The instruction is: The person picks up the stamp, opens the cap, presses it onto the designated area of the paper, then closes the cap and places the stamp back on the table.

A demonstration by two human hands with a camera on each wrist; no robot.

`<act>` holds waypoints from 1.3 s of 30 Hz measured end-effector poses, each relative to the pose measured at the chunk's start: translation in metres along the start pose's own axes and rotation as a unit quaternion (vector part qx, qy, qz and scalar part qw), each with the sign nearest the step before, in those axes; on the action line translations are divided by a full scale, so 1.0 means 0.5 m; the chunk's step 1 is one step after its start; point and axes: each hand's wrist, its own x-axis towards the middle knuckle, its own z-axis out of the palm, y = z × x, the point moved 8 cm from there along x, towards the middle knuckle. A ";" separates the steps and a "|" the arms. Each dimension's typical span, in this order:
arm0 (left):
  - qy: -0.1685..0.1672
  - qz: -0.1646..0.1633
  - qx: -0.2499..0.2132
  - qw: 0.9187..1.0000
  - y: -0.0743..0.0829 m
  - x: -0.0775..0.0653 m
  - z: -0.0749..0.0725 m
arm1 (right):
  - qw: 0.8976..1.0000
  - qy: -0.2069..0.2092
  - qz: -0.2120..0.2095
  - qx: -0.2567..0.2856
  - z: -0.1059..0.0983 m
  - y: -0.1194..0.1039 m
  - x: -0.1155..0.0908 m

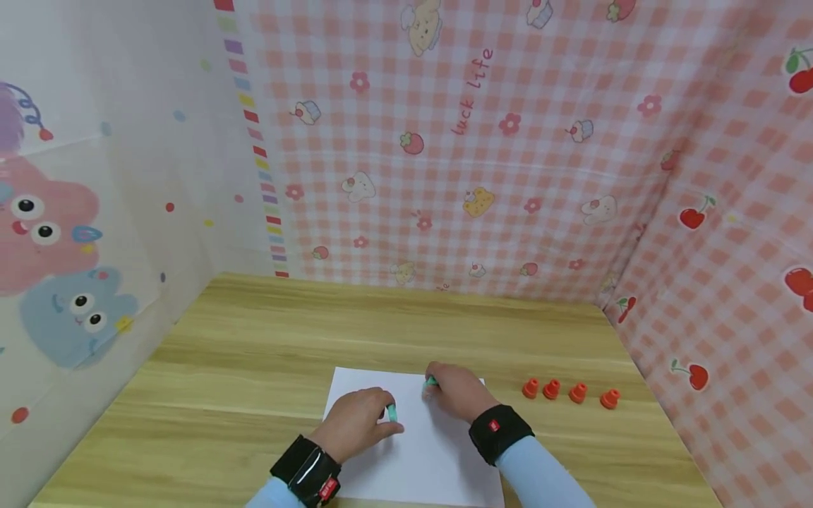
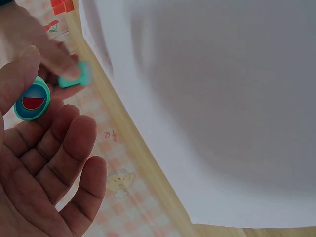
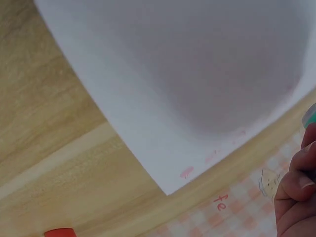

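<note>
My left hand (image 1: 357, 423) is above the white paper (image 1: 438, 458), pinching a round teal piece (image 2: 32, 101) between thumb and fingers. A red watermelon slice on blue decorates its end, like the picture end of a toy stamp. Over the paper's far right part, my right hand (image 1: 465, 395) holds another small teal piece (image 2: 70, 79), blurred and with a pale edge. The fingers partly hide it. The two pieces are apart. Small pink marks (image 3: 186, 172) run along the paper's far edge in the right wrist view.
Several red-orange stamp-shaped pieces (image 1: 551, 389) stand in a row on the wooden table (image 1: 209, 395), right of the paper. A pink checked cloth (image 1: 444, 162) hangs behind and at the right; a white printed cloth (image 1: 178, 233) hangs at the left.
</note>
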 end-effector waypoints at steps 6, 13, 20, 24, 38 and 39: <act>0.007 0.003 0.005 1.000 0.003 0.004 -0.001 | 0.996 0.027 0.046 0.066 -0.035 0.021 -0.011; 0.018 0.013 0.019 1.000 0.011 0.008 -0.002 | 0.981 0.057 0.114 0.149 -0.058 0.037 -0.031; 0.054 0.032 0.044 0.997 0.020 0.007 -0.009 | 0.965 0.072 0.161 0.194 -0.066 0.041 -0.050; 0.064 0.029 0.042 0.997 0.022 0.010 -0.011 | 0.957 0.075 0.175 0.219 -0.065 0.037 -0.061; 0.057 -0.010 0.010 0.998 0.021 0.014 -0.023 | 0.923 0.051 0.116 0.363 -0.037 -0.036 -0.082; 0.058 -0.012 0.008 0.998 0.021 0.014 -0.023 | 0.922 0.047 0.114 0.368 -0.035 -0.041 -0.083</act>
